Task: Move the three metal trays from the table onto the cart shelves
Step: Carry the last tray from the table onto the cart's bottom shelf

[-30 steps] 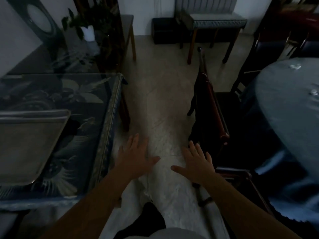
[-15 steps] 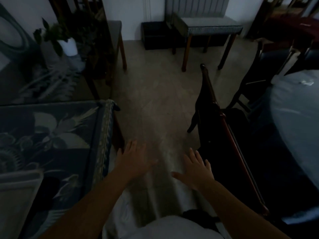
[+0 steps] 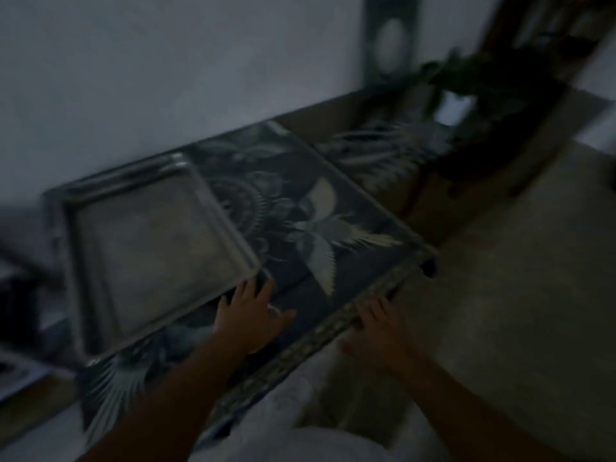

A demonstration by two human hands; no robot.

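square grey metal tray [image 3: 156, 248] lies flat on dark bird-patterned glass-topped table [image 3: 333, 208], far-left part | left hand [image 3: 250, 311] spread, empty, fingertips at tray's near corner | right hand [image 3: 380, 325] spread, empty, over table's near edge

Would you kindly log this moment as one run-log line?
left hand: open, reaching rectangular metal tray | right hand: open, at patterned glass-topped table edge | tray: on table
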